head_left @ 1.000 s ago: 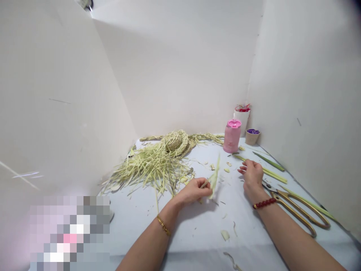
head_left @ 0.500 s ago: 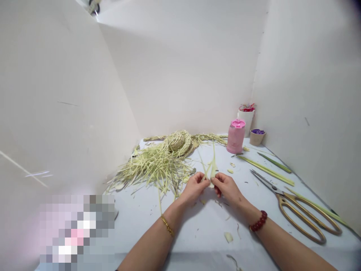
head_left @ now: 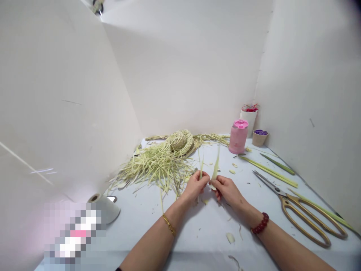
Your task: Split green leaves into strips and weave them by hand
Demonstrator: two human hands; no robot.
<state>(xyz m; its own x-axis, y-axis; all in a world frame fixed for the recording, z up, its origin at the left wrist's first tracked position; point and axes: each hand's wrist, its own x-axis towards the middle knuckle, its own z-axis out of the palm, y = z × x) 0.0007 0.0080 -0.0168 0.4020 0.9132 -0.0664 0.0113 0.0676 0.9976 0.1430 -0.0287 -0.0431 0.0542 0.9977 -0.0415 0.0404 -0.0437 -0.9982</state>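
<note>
My left hand (head_left: 196, 185) is closed on a thin pale-green leaf strip (head_left: 201, 167) that stands up from the fingers. Just to its right, my right hand (head_left: 224, 188) pinches a wider pale-green leaf strip (head_left: 216, 169), which tapers to a point at the top. The two hands are close together above the table, fingertips nearly meeting. Beyond my left hand lies a heap of shredded pale-green strips (head_left: 158, 169), with a coiled braid (head_left: 180, 141) of the same fibre at its back.
On the right lie large scissors (head_left: 282, 194) with gold handles, green stalks (head_left: 270, 171) and a dark green leaf piece (head_left: 278, 163). A pink bottle (head_left: 238, 139), a white cup (head_left: 248, 116) and a brown cup (head_left: 259, 139) stand behind. A white cone spool (head_left: 105, 210) is at left.
The strips between my hands have come apart: one now stands in each hand, where they crossed before. The view has shifted slightly, bringing the white cone spool into sight.
</note>
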